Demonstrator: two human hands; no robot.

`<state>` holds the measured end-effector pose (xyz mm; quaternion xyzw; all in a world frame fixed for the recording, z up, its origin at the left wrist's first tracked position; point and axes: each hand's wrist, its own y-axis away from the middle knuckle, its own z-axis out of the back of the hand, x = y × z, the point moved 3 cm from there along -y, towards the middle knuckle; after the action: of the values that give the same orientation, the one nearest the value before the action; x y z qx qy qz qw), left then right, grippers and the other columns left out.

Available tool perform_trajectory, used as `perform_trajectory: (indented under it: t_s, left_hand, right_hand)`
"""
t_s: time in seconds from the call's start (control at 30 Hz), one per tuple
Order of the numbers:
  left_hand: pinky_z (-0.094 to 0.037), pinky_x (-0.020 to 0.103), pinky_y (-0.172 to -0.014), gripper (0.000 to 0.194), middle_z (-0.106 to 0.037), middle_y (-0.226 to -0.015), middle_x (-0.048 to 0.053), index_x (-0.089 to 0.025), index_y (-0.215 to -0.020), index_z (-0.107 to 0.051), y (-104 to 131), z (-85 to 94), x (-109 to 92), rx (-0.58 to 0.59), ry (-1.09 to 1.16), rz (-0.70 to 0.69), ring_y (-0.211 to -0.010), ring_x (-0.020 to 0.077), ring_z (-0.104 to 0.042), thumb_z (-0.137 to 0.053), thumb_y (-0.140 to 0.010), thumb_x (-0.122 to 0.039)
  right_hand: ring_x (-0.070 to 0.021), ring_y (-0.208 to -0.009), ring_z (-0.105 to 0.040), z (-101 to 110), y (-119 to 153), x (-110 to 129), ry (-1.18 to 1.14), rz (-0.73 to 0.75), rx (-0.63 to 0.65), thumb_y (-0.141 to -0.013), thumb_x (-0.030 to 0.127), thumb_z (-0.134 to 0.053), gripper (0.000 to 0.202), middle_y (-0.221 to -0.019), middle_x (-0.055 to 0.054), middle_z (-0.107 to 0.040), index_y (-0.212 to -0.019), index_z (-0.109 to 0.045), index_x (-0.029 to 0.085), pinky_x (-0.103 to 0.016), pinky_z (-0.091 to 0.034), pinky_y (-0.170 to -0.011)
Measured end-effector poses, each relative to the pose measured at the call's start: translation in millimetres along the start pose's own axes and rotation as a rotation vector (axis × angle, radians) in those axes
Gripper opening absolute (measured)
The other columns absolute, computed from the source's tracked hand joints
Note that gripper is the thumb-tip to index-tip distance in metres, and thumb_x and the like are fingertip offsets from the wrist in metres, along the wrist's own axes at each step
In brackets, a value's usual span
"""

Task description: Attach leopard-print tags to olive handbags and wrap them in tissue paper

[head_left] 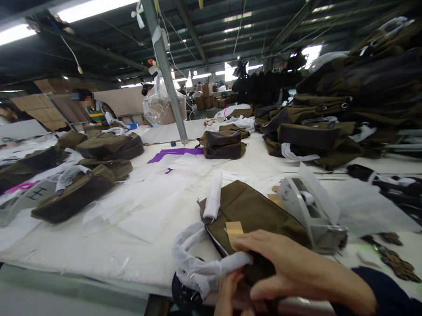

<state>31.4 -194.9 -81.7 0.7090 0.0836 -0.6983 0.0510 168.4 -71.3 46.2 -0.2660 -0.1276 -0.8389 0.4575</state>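
An olive canvas bag (257, 205) with dark trim lies on the white table in front of me. Its handles (192, 256) are wrapped in thin white paper and loop out to the left. My right hand (285, 262) grips the bag's near side, fingers over the top by a small tan tag (234, 231) and thumb lower down. Below the wrapped handle, the curled fingers of my left hand (233, 297) hold the bag's near edge; the exact grip is partly hidden. Another paper-wrapped piece (213, 195) stands on the bag's far left corner.
A grey tape dispenser (304, 214) stands against the bag's right side. A black round object (185, 292) sits at the table's front edge. Olive bags (83, 191) lie left, with more piled right (311, 139). A metal post (167, 76) rises behind; a person (99, 111) works beyond.
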Motion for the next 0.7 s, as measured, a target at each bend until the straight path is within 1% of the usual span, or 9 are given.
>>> perform_trajectory:
  t_s: [0.07, 0.13, 0.27, 0.33, 0.43, 0.5, 0.57, 0.63, 0.7]
  left_hand:
    - [-0.040, 0.041, -0.109, 0.046, -0.063, -0.129, 0.010, -0.021, -0.128, -0.060, -5.1, -5.0, -17.3, 0.059, -0.088, -0.065, -0.126, 0.0297, -0.052, -0.055, -0.082, -0.021]
    - [-0.040, 0.042, -0.110, 0.047, -0.061, -0.130, 0.009, -0.020, -0.127, -0.060, -12.2, -13.2, -36.3, 0.139, -0.130, -0.098, -0.126, 0.0274, -0.053, -0.050, -0.082, -0.013]
    - [-0.040, 0.042, -0.112, 0.055, -0.056, -0.138, 0.009, -0.021, -0.133, -0.053, -24.1, -20.7, -68.1, 0.226, -0.123, -0.132, -0.129, 0.0246, -0.050, -0.047, -0.081, -0.005]
    - [-0.041, 0.041, -0.110, 0.054, -0.058, -0.136, 0.008, -0.022, -0.133, -0.053, -26.6, -13.8, -77.2, 0.232, -0.187, -0.163, -0.128, 0.0240, -0.052, -0.050, -0.082, -0.005]
    - [-0.044, 0.041, -0.107, 0.036, -0.066, -0.123, 0.007, -0.022, -0.120, -0.062, -31.3, 9.4, -83.9, 0.156, -0.395, -0.194, -0.119, 0.0241, -0.057, -0.055, -0.087, -0.014]
    - [-0.044, 0.039, -0.107, 0.026, -0.067, -0.121, 0.007, -0.023, -0.114, -0.065, -38.8, 23.9, -88.1, 0.157, -0.520, -0.248, -0.118, 0.0227, -0.058, -0.051, -0.091, -0.017]
    - [-0.042, 0.039, -0.109, 0.028, -0.064, -0.127, 0.007, -0.022, -0.116, -0.063, -49.6, 30.7, -93.0, 0.236, -0.640, -0.351, -0.123, 0.0215, -0.054, -0.045, -0.094, -0.016]
    - [-0.043, 0.042, -0.107, 0.030, -0.063, -0.127, 0.010, -0.020, -0.118, -0.061, -61.0, 30.9, -96.4, 0.316, -0.795, -0.433, -0.122, 0.0238, -0.054, -0.042, -0.096, -0.016]
    - [-0.048, 0.044, -0.097, 0.029, -0.068, -0.115, 0.012, -0.017, -0.115, -0.062, -70.5, 27.4, -96.4, 0.372, -0.939, -0.438, -0.108, 0.0265, -0.061, -0.040, -0.097, -0.020]
  right_hand:
    - [-0.0302, -0.107, -0.060, -11.8, 9.0, 11.3, 0.135, -0.084, -0.011, -0.071, 0.028, -0.078, 0.061, -0.124, -0.011, -0.063, -0.128, -0.058, 0.023, -0.041, -0.049, -0.092]
    - [-0.0301, -0.103, -0.062, -18.9, 8.8, 13.9, 0.262, -0.164, -0.022, -0.074, 0.014, -0.067, 0.047, -0.117, -0.012, -0.065, -0.121, -0.061, 0.019, -0.042, -0.050, -0.088]
    - [-0.0279, -0.091, -0.066, -16.0, -1.9, 10.1, 0.375, -0.216, 0.037, -0.079, 0.009, -0.055, 0.030, -0.099, -0.010, -0.070, -0.106, -0.065, 0.017, -0.039, -0.051, -0.077]
    - [-0.0272, -0.084, -0.068, -7.2, -5.9, 9.2, 0.423, -0.230, 0.069, -0.083, 0.011, -0.054, 0.022, -0.093, -0.009, -0.072, -0.099, -0.066, 0.018, -0.036, -0.050, -0.071]
    - [-0.0269, -0.080, -0.070, 11.5, -10.0, 10.5, 0.516, -0.264, 0.081, -0.088, 0.013, -0.052, 0.017, -0.088, -0.009, -0.073, -0.093, -0.068, 0.019, -0.032, -0.046, -0.066]
    - [-0.0247, -0.079, -0.070, 27.0, -12.5, 13.4, 0.525, -0.252, 0.014, -0.089, 0.014, -0.053, 0.015, -0.086, -0.008, -0.073, -0.091, -0.067, 0.019, -0.029, -0.044, -0.065]
    - [-0.0215, -0.078, -0.068, 43.5, -14.7, 16.7, 0.491, -0.202, -0.106, -0.089, 0.015, -0.054, 0.013, -0.086, -0.006, -0.073, -0.092, -0.067, 0.019, -0.027, -0.043, -0.066]
    - [-0.0193, -0.077, -0.067, 58.4, -16.2, 18.7, 0.448, -0.134, -0.227, -0.090, 0.015, -0.054, 0.014, -0.084, -0.003, -0.072, -0.093, -0.067, 0.020, -0.026, -0.042, -0.066]
    - [-0.0180, -0.077, -0.067, 69.7, -17.9, 18.7, 0.383, -0.067, -0.333, -0.090, 0.016, -0.055, 0.016, -0.084, -0.001, -0.072, -0.097, -0.068, 0.022, -0.025, -0.043, -0.068]
